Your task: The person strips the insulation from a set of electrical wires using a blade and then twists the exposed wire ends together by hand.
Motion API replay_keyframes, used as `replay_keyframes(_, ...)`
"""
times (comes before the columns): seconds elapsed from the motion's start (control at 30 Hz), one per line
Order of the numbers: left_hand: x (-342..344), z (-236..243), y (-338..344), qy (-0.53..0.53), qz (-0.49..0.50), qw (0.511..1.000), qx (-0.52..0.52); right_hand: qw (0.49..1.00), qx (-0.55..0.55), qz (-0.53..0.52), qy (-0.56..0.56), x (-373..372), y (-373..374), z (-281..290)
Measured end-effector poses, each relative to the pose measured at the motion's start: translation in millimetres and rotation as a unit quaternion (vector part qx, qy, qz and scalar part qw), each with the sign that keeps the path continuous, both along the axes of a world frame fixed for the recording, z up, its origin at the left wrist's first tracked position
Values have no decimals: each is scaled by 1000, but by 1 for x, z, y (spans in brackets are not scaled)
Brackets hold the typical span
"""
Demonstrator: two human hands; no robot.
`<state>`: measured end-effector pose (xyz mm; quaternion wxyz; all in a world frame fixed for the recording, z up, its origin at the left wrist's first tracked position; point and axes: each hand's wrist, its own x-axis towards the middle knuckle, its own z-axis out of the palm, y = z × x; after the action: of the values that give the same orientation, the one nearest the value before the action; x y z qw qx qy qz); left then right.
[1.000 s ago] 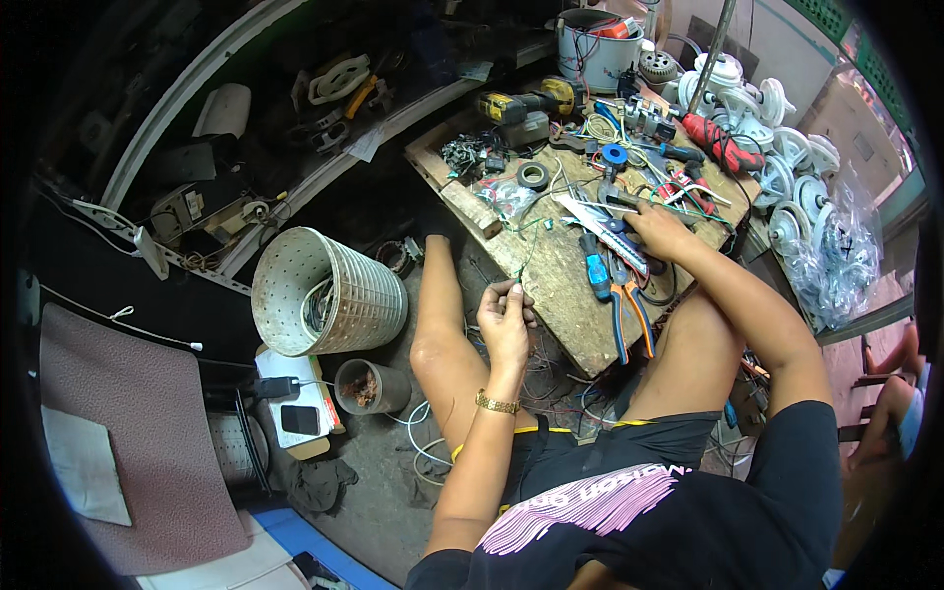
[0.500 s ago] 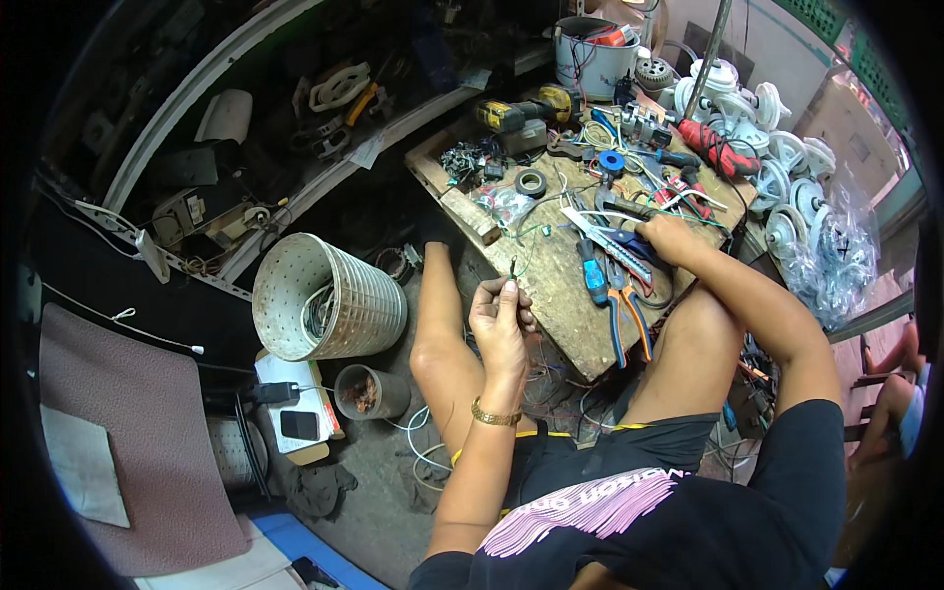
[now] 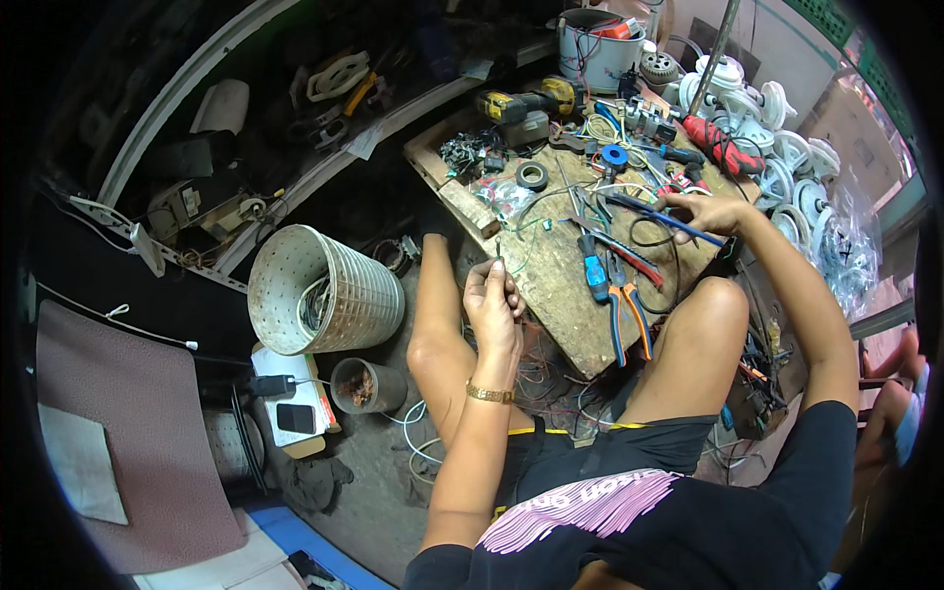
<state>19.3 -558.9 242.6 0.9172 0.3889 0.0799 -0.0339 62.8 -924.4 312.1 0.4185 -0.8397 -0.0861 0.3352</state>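
My left hand (image 3: 494,290) is raised at the near left edge of the wooden work board (image 3: 560,280), thumb and fingers pinching the end of a thin dark wire (image 3: 499,246). Over the right side of the board, my right hand (image 3: 703,213) grips blue-handled pliers (image 3: 654,211), whose jaws point left. Below them lie a long red-and-grey tool (image 3: 637,261), a screwdriver with a blue handle (image 3: 594,272) and pliers with orange-and-blue handles (image 3: 626,310). A thin green wire (image 3: 524,258) rests near my left hand.
Farther back are a black tape roll (image 3: 531,176), a blue tape roll (image 3: 614,157), a yellow-black drill (image 3: 506,105) and a red power tool (image 3: 720,147). White pulley-like wheels (image 3: 777,177) are piled right. A perforated basket (image 3: 369,290) and small bin (image 3: 379,388) stand left.
My right hand has lifted the blue-handled pliers off the board and moved slightly right and up. My left hand has shifted slightly left and up, still pinching the wire.
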Motion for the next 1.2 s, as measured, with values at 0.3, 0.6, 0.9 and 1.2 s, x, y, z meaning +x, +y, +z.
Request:
replay_keyframes(0.3, 50, -16, -59, 2, -9, 993, 114, 931, -119, 42, -341, -14, 89, -13)
replay_keyframes(0.6, 60, -32, -89, -93, 20, 979, 180, 916, -123, 1, -381, -12, 76, -28)
replay_keyframes(0.9, 62, -28, -95, -78, -29, 981, 173, 890, -102, -48, -442, -13, 60, -49)
replay_keyframes(1.2, 62, -27, -79, -29, -91, 982, 161, 928, -73, -118, -345, -11, 63, -35)
